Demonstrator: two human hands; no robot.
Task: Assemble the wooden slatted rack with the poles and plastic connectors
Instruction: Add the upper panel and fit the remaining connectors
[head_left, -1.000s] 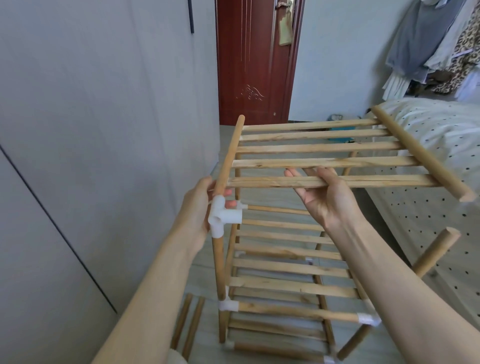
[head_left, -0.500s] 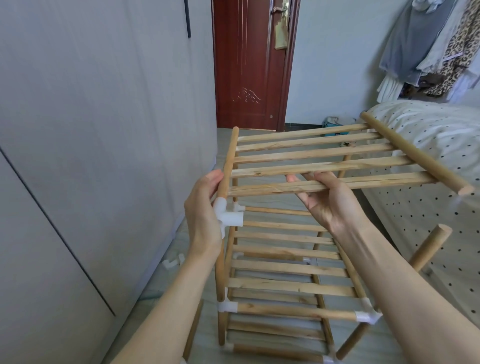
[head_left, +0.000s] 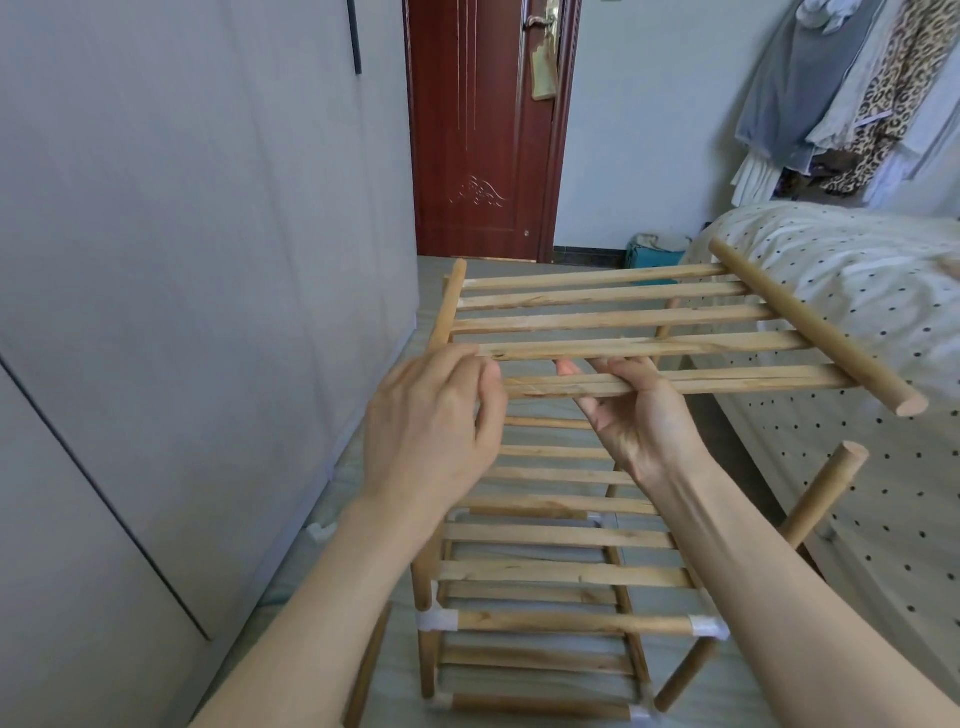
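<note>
We are fitting the top shelf (head_left: 623, 322) onto the rack (head_left: 561, 571) below our hands. Our right hand (head_left: 639, 415) grips the nearest slat from beneath; our left hand (head_left: 436, 431) curls over the shelf's near-left corner — what it holds is hidden. Next, we judge, that corner must seat on its post — the right post (head_left: 826, 493) stands bare.
</note>
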